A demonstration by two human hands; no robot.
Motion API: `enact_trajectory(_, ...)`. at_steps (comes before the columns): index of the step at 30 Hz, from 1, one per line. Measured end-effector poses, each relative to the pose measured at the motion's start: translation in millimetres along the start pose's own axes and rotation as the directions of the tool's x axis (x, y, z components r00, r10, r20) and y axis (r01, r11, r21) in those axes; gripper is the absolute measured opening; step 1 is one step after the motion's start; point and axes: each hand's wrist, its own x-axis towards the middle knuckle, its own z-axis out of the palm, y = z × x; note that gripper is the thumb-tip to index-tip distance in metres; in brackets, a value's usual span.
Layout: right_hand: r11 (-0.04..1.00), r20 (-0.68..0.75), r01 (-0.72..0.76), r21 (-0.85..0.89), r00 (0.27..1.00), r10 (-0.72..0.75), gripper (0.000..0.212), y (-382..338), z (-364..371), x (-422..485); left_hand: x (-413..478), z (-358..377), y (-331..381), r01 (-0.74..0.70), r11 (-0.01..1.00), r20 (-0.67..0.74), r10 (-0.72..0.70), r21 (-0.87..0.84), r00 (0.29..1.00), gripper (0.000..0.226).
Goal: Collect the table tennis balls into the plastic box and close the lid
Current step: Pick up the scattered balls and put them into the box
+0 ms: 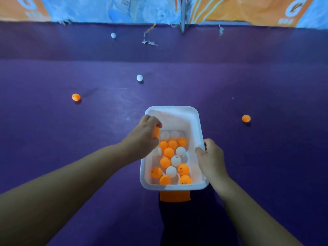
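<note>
Plastic box (196, 121): white, open-topped, near centre on purple floor (53, 130), part-filled with balls (168, 152).
Left hand (145, 132): over left rim, curled round held orange ball (156, 132).
Right hand (211, 157): grips right rim.
Loose, well clear of box: far white ball (113, 35), mid white ball (139, 77), left orange ball (76, 97), right orange ball (246, 118).

Plastic box (177, 118): white plastic, smooth, slight sheen, walls faintly translucent. Each orange ball (168, 152) and white ball (139, 77): smooth shell, matt, looks plastic, with small dark print marks on some. Orange piece (174, 196) under the box's near end: smooth, looks plastic. Floor (248, 77): purple, matt, fine-textured sheet, pale scuffs. Barrier (88, 8) at the back: printed cloth or film, can't tell which, lower edge frayed. Scraps (149, 42) below it: torn, papery. Post (182, 15): grey, looks metal.
</note>
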Motion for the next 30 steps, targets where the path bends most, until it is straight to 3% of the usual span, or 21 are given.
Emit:
enact_trajectory(3, 0.999, 0.028, 0.03, 0.01, 0.999, -0.031, 0.007, -41.1, -28.2, 11.6, 13.5, -37.8, 26.7, -0.06, 0.99, 0.138, 0.042, 0.127, 0.99, 0.06)
enact_trajectory(5, 0.999, 0.042, 0.046, 0.03, 0.998, -0.047, 0.007, -66.8, -43.4, 19.1, 23.2, -70.0, 41.7, -0.067, 0.975, 0.159, 0.033, 0.212, 0.987, 0.068)
enact_trajectory(8, 0.995, 0.049, 0.081, 0.053, 0.995, -0.083, 0.005, -104.7, -54.9, 29.1, 33.9, -124.0, 44.9, 0.008, 0.97, 0.063, -0.024, 0.242, 0.998, 0.055)
enact_trajectory(13, 0.988, 0.013, 0.131, 0.087, 0.991, -0.133, 0.003, -148.1, -43.9, 55.2, 36.5, -180.9, 16.4, 0.077, 0.952, 0.078, -0.104, 0.296, 0.992, 0.041)
enact_trajectory(19, 0.987, -0.001, 0.111, 0.119, 0.994, -0.112, 0.005, -174.1, 7.3, 110.6, 87.1, -171.1, -38.1, 0.14, 0.974, -0.11, -0.121, 0.178, 0.986, 0.03)
enact_trajectory(23, 0.992, -0.048, 0.075, 0.1, 0.996, -0.07, 0.009, -185.7, 45.3, 161.7, 145.6, -161.9, -88.8, 0.221, 0.973, -0.272, -0.232, -0.07, 0.934, 0.028)
enact_trajectory(30, 0.999, 0.029, 0.03, 0.035, 0.999, -0.031, 0.006, -213.6, 122.7, 235.5, 229.9, -153.5, -206.1, 0.343, 0.931, -0.297, -0.365, -0.126, 0.882, 0.017)
